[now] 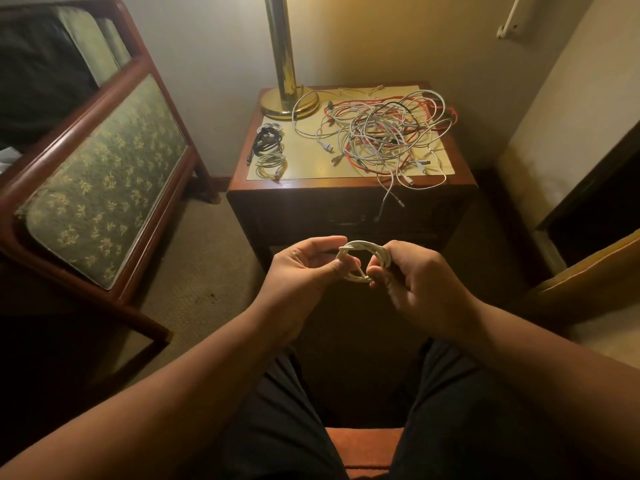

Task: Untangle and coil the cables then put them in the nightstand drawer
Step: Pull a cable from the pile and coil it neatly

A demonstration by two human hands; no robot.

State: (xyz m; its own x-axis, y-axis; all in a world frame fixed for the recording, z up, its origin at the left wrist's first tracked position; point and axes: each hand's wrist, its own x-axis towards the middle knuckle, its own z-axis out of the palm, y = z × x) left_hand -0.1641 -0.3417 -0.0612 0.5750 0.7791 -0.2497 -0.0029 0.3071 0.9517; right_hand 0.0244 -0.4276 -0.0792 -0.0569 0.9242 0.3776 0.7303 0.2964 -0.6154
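A small coil of white cable point(360, 249) hangs in the air in front of the nightstand, held between both hands. My left hand point(304, 271) pinches its left side and my right hand point(415, 278) grips its right side. On the nightstand top point(311, 164) a tangled heap of white, grey, red and black cables point(384, 133) covers the right half. A coiled black cable point(266, 140) and a coiled white cable point(272, 165) lie at the left front. One white cable end point(388, 199) hangs over the front edge above the shut drawer point(346, 221).
A brass lamp point(287, 81) stands at the nightstand's back left. An upholstered wooden chair point(100, 174) stands to the left on the carpet. A bed edge point(588, 271) is at the right. My legs and a red seat point(363, 452) are below.
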